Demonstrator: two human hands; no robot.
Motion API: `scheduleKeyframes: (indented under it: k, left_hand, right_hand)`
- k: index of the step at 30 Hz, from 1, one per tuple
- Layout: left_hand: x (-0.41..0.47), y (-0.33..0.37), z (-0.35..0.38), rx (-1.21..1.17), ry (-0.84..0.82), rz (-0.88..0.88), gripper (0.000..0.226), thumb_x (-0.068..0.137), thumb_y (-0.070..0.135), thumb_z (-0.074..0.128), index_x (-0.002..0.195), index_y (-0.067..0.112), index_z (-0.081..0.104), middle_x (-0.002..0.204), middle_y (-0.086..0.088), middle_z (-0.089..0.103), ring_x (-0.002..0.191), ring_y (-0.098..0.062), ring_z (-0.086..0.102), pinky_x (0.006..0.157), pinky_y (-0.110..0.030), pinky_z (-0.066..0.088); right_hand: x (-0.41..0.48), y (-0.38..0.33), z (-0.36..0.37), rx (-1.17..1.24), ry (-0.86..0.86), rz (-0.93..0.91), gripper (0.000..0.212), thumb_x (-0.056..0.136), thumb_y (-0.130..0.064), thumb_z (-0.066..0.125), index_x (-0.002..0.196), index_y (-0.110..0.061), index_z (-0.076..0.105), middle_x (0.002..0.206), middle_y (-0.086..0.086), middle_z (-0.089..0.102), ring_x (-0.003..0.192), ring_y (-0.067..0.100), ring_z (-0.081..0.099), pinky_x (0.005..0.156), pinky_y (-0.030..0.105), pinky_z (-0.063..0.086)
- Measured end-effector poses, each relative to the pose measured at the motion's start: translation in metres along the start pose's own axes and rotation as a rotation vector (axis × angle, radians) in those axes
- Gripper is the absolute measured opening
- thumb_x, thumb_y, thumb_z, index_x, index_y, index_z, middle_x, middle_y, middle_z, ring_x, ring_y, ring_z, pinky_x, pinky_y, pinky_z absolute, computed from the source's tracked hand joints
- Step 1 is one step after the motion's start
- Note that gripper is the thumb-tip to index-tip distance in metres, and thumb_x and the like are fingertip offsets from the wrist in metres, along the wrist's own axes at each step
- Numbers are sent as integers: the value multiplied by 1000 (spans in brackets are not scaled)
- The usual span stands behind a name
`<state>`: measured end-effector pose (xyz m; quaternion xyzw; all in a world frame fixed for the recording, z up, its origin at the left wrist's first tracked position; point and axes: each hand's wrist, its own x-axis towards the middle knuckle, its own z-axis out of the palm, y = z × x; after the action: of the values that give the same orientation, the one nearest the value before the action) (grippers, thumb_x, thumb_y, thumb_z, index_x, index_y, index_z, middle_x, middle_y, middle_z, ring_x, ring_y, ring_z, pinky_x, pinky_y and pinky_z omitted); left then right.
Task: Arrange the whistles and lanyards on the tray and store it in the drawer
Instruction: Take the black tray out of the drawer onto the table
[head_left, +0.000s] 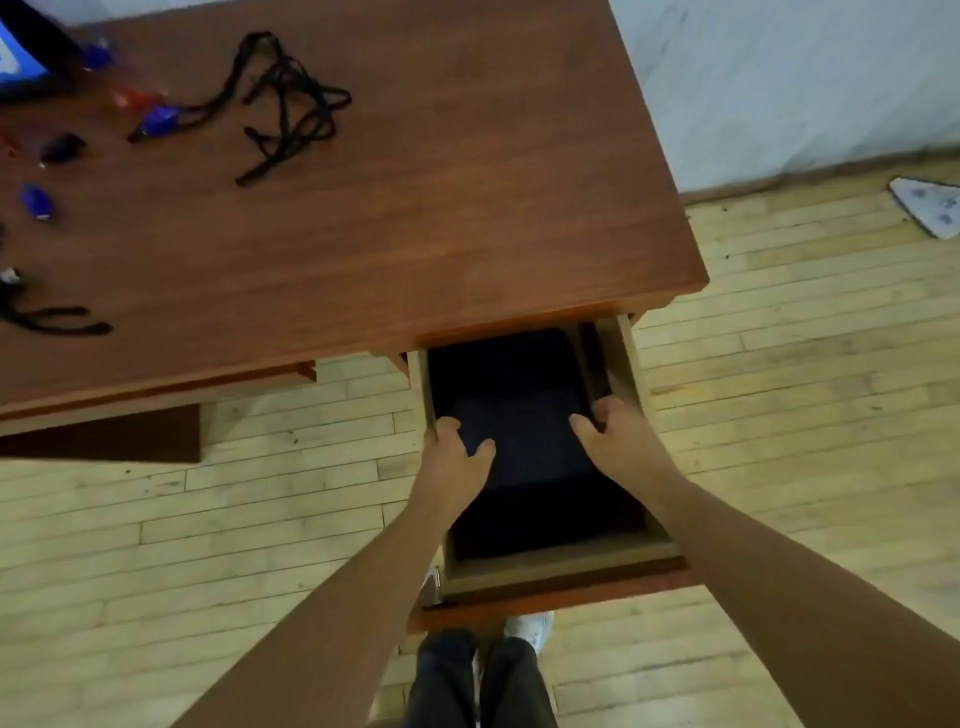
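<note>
The desk's right-hand drawer (563, 569) is pulled out. Inside it lies a dark flat tray (519, 431), hard to make out in the shadow. My left hand (457, 454) grips the tray's left edge and my right hand (618, 436) grips its right edge, thumbs on top. On the desk top at the far left lie a tangle of black lanyards (285, 98), a blue whistle (158, 120), another blue whistle (36, 201), a black whistle (62, 147) and a red whistle (132, 97). A further black lanyard (52, 318) lies at the left edge.
The brown wooden desk (441, 208) fills the upper left, and a blue-and-black object (21, 57) sits at its far corner. Pale wood flooring (779, 364) surrounds the drawer. A white object (930, 205) lies on the floor by the wall. My legs and shoes stand below the drawer front.
</note>
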<state>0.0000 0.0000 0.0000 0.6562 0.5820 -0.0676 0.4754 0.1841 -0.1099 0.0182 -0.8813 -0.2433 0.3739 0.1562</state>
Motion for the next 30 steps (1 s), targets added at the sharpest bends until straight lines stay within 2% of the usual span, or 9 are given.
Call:
scheduleKeyframes:
  k: [8, 13, 17, 20, 25, 28, 30]
  left_hand:
    - [47, -25, 42, -2, -94, -235, 83, 94, 45, 55, 156, 12, 11, 154, -19, 33, 134, -38, 45, 109, -48, 43]
    - [65, -38, 60, -99, -80, -345, 92, 91, 46, 55, 159, 18, 0, 157, -17, 33, 138, -38, 43, 113, -49, 39]
    - [70, -42, 76, -116, 5, -363, 86, 92, 46, 52, 159, 15, 8, 160, -17, 25, 141, -38, 37, 113, -52, 37]
    - [73, -42, 80, -104, 59, -363, 72, 95, 39, 48, 156, 11, 22, 155, -16, 32, 136, -38, 42, 110, -52, 40]
    - [67, -31, 68, 24, 194, -218, 41, 103, 15, 40, 141, 1, 43, 139, -22, 47, 123, -38, 50, 98, -39, 42]
    - [54, -25, 55, 3, 227, -158, 41, 99, -2, 39, 140, -3, 44, 129, -21, 54, 115, -37, 57, 84, -28, 41]
    - [44, -22, 43, -28, 192, -160, 51, 91, -10, 38, 142, 0, 42, 127, -17, 57, 115, -34, 59, 84, -26, 42]
  right_hand:
    - [49, 32, 47, 35, -71, 92, 68, 98, -44, 54, 151, -8, 32, 151, 17, 39, 131, 36, 49, 104, 44, 44]
    - [73, 48, 69, 93, -118, 198, 69, 98, -45, 52, 152, -7, 29, 151, 19, 41, 135, 38, 46, 110, 47, 42]
    - [81, 59, 81, 100, -63, 225, 52, 104, -37, 45, 146, -6, 38, 145, 20, 44, 129, 38, 50, 104, 43, 43]
    - [81, 60, 82, 62, 0, 296, 43, 106, -32, 38, 136, -2, 47, 137, 23, 48, 120, 40, 54, 98, 43, 44]
    - [66, 54, 72, 37, 156, 264, 35, 106, -20, 36, 129, 2, 50, 133, 22, 52, 117, 40, 55, 94, 45, 45]
    - [56, 52, 57, 61, 181, 242, 26, 104, -11, 41, 122, 4, 53, 126, 22, 55, 107, 38, 58, 81, 38, 42]
    - [46, 52, 47, 83, 177, 226, 22, 100, -5, 45, 117, 3, 56, 117, 21, 60, 100, 34, 59, 75, 34, 40]
